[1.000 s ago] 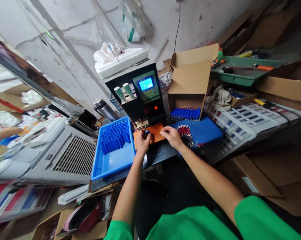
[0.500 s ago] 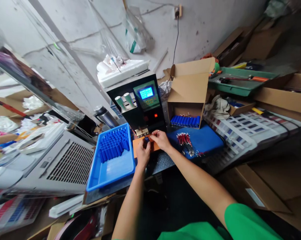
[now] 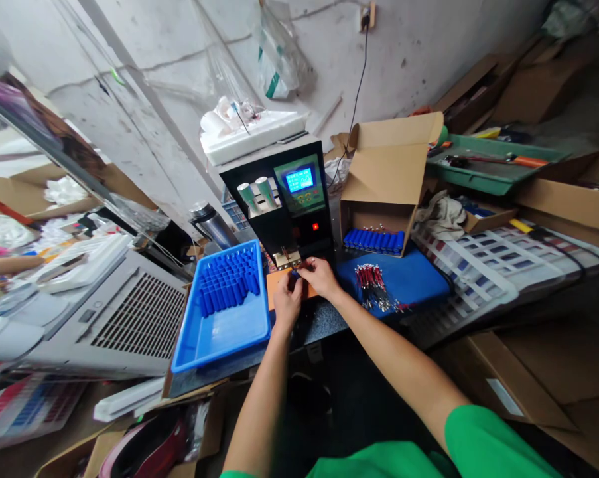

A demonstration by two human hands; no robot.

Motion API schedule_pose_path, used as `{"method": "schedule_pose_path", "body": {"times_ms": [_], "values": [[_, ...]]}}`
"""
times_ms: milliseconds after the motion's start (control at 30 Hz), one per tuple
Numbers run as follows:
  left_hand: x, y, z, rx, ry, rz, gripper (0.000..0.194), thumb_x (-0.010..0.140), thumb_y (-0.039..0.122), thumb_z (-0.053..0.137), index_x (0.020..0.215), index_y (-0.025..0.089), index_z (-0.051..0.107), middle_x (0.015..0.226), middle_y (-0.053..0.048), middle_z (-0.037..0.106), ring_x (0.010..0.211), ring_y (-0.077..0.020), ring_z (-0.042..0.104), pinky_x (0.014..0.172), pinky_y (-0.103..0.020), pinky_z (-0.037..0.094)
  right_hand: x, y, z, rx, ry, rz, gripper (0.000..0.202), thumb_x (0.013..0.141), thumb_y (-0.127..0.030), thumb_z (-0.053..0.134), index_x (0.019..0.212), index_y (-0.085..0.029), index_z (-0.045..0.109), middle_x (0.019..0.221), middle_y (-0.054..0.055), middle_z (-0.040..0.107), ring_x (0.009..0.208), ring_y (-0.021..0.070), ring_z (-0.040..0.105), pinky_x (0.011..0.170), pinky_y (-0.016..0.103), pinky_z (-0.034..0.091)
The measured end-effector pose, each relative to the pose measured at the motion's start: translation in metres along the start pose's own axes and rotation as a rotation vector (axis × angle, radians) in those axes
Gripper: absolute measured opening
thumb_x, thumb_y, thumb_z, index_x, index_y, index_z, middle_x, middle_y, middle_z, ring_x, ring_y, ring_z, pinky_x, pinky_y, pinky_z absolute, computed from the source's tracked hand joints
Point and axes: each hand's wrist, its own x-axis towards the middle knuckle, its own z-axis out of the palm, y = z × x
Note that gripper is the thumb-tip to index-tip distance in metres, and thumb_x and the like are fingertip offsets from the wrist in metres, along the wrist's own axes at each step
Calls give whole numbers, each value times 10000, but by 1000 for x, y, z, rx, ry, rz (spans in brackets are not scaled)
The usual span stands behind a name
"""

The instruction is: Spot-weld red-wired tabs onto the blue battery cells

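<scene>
My left hand (image 3: 288, 297) is closed around a blue battery cell (image 3: 294, 273), mostly hidden by the fingers. Close beside it, my right hand (image 3: 320, 275) pinches something too small to make out at the cell's far end. Both hands are over an orange block (image 3: 278, 279), right under the electrodes (image 3: 288, 257) of a black spot welder (image 3: 299, 229) with a lit screen. To the left, a blue tray (image 3: 224, 338) holds many upright blue cells (image 3: 227, 282). Red and black wire leads (image 3: 371, 282) lie in a bunch on a blue pad (image 3: 413, 279) at the right.
An open cardboard box (image 3: 386, 159) with a row of blue cells stands behind the pad. A steel flask (image 3: 212, 226) is behind the tray. White foam (image 3: 254, 136) lies on the welder. Another person's arm (image 3: 13, 265) shows at the far left, past a grey louvred unit (image 3: 134, 325).
Both hands and the cell have moved slightly forward, closer to the electrodes. The view has shifted a little, and another person's arm has appeared at the left edge.
</scene>
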Motion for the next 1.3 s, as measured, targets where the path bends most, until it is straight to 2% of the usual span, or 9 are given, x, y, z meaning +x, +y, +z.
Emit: {"method": "schedule_pose_path", "body": {"times_ms": [267,733,1300], "values": [[1,-1,2,-26,14,-12,321,870,384,645,1120,186,684,889,-54,701,864,-194,664,803,-311,528,0,1,1,-42,11,21,92,773,-297,656,766,-205,663,796,21,730,771,193,671,732,279,506],[0,5,1,-36,-3,-10,333,899,369,615,1174,192,676,1000,-78,727,908,-207,678,854,-334,537,1,3,1,-47,13,24,97,777,-302,692,783,-207,678,829,35,747,810,212,686,777,308,536],[-2,10,2,7,5,-21,276,903,388,617,1082,191,689,863,-40,698,756,-171,624,725,-285,495,2,5,1,-55,16,15,142,789,-349,693,791,-209,672,817,30,738,801,207,679,775,306,526]]}}
